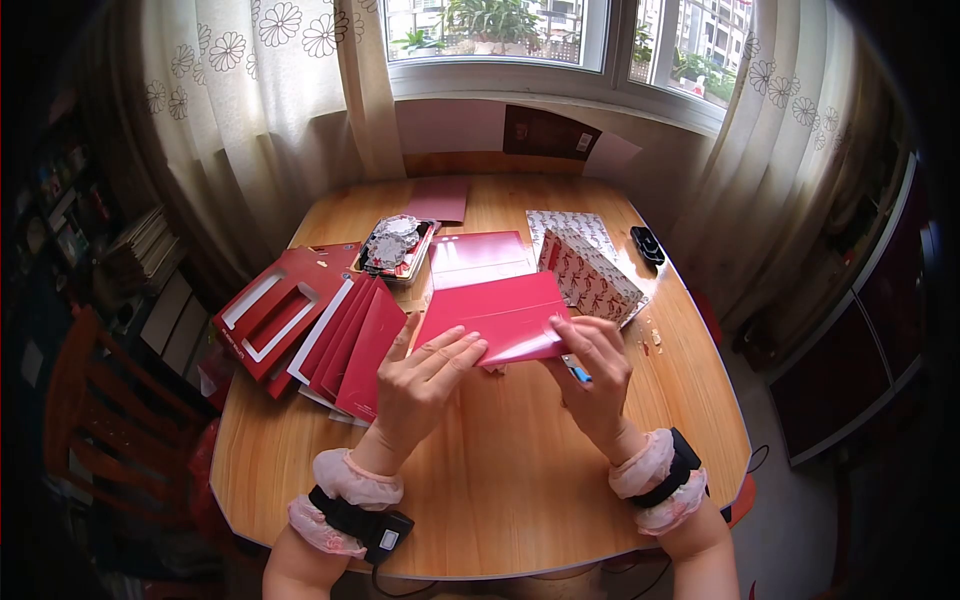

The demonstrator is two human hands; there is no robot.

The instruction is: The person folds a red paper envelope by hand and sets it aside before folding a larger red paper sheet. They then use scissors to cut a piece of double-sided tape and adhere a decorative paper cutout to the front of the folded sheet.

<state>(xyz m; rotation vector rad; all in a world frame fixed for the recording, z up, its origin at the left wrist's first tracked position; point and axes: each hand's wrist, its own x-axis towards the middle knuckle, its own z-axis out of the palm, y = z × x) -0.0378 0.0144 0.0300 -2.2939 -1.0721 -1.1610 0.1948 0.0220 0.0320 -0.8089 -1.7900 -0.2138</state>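
A red folded card (495, 310) with a crease across it is held tilted over the table's middle. My left hand (430, 370) is closed on its lower left part, fingers pressed across the surface and thumb by the left edge. At the right edge, my right hand (597, 375) pinches the card between thumb and fingers. A small blue object (578, 369) shows by the right palm; its kind is mostly hidden. Just behind lies another shiny red sheet (482, 250). Several red cards (350, 345) fan out left of my left hand.
On the wooden table (520, 480), red packaging (275, 310) lies left, beside a tray (408, 268) of crumpled silvery scraps. A patterned card (590, 275) stands right, near a black object (647, 246) and small scraps (655, 338). A dark red sheet (438, 201) lies at the back.
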